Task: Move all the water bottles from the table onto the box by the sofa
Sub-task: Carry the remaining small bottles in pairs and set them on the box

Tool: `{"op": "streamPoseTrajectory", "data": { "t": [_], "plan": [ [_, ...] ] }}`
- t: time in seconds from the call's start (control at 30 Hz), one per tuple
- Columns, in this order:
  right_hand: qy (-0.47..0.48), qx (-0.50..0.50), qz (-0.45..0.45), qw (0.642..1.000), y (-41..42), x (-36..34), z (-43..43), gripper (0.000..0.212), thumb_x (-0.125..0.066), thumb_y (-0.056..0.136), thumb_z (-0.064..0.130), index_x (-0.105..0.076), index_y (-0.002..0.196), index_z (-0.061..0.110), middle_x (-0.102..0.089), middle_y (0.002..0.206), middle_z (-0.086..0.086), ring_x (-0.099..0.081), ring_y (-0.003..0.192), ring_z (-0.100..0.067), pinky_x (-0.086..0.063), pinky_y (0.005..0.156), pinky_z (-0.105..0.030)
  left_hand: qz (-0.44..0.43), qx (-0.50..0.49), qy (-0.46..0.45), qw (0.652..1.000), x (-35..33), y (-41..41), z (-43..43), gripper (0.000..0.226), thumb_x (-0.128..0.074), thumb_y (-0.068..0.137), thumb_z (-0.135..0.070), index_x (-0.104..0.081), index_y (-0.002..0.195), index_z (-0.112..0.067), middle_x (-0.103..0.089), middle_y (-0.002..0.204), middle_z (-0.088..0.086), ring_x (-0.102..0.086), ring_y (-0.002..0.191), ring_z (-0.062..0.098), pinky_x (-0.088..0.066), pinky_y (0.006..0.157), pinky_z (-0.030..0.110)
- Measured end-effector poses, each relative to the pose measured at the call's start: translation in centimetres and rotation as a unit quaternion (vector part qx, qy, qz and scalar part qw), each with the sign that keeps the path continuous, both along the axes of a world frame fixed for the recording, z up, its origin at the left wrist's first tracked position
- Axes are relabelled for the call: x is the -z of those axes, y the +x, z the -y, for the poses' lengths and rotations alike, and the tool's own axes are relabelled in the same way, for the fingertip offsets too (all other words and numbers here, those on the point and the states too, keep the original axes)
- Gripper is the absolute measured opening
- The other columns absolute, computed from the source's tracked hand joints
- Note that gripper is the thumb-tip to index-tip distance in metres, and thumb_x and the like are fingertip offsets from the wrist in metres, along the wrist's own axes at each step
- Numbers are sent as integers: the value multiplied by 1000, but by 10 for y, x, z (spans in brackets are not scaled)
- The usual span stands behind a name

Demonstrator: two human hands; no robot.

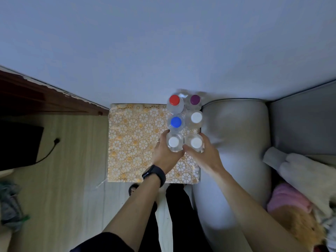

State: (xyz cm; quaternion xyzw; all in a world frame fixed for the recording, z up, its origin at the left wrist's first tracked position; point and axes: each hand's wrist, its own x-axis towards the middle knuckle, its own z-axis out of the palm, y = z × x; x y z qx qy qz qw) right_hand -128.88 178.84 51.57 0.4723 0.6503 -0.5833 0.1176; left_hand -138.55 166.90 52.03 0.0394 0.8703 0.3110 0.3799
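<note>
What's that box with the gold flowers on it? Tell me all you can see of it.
The box is squarish, its top covered in a shiny white sheet with gold flowers. It stands on the pale wood floor, right side against the grey sofa. Six clear capped bottles crowd its right side in two rows; the left hand and right hand each grip one of the nearest.

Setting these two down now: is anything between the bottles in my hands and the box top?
Nothing visible. The left hand grips the left white-capped bottle and the right hand the right white-capped bottle over the box, just in front of the blue-capped bottle and rear white-capped bottle. Bases are hidden.
</note>
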Motion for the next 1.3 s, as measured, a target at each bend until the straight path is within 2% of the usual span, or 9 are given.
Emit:
{"op": "streamPoseTrajectory", "data": {
  "t": [0.07,0.17,0.27,0.47,0.63,0.87,1.0,1.13,1.3],
  "plan": [
    [-23,-1,5,1000,-3,-1,0,70,-77,81,49,-44,140,35,-61,113,17,-61,103,-6,-57,87,-36,26,20,-1,999,-1,-5,4,77,-79,78,-29,-38,144,-27,-62,108,-7,-64,103,23,-48,80,30],
    [-11,20,-6,1000,-5,-2,3,63,-77,85,41,-46,139,34,-60,108,22,-61,100,0,-49,72,-14,32,43,-4,999,-3,-13,4,72,-79,80,-31,-41,141,-30,-64,103,-9,-66,97,21,-45,66,22],
    [4,34,-7,999,-5,-1,2,65,-77,85,40,-45,141,35,-61,108,22,-58,90,12,-48,67,-9,22,33,-10,999,-4,-14,-2,65,-79,78,-38,-46,134,-31,-64,99,-11,-65,90,17,-38,58,13],
    [-15,27,-1,1000,-9,8,-12,68,-79,82,36,-47,141,34,-63,111,20,-56,93,13,-44,71,-11,11,5,-4,1000,6,-9,-6,63,-78,78,-36,-46,132,-30,-65,98,-12,-64,88,16,-44,65,23],
    [8,13,21,1000,-2,9,-7,51,-77,83,36,-49,124,45,-63,102,23,-57,81,18,-43,59,-5,11,-6,5,1000,6,-7,-8,70,-79,77,-36,-45,137,-28,-67,106,-6,-61,89,16,-46,75,26],
    [-21,27,17,999,-14,13,-9,73,-79,80,33,-42,143,27,-62,120,11,-60,103,-9,-42,72,-14,28,23,1,999,9,-12,-8,73,-78,77,-31,-42,140,-28,-68,106,-8,-64,92,18,-43,67,23],
    [-31,18,20,999,-13,16,-12,93,-85,60,51,-42,140,29,-62,130,2,-61,119,-18,-52,97,-42,41,54,-16,998,10,-18,-5,75,-83,72,-36,-46,137,-28,-68,110,-8,-64,96,17,-44,74,27],
    [-50,10,21,998,-10,27,-14,100,-89,56,64,-43,139,33,-60,134,-2,-60,116,-17,-51,96,-49,65,45,10,997,8,-17,-2,81,-85,73,-28,-40,141,-24,-66,117,-4,-63,104,19,-49,81,31],
    [-7,-2,32,999,-11,3,-10,66,-82,77,36,-49,134,34,-65,113,17,-61,100,0,-48,77,-18,55,17,19,998,5,-12,-1,74,-82,76,-31,-43,138,-24,-67,113,-2,-66,101,22,-54,81,34]
  ]
}}
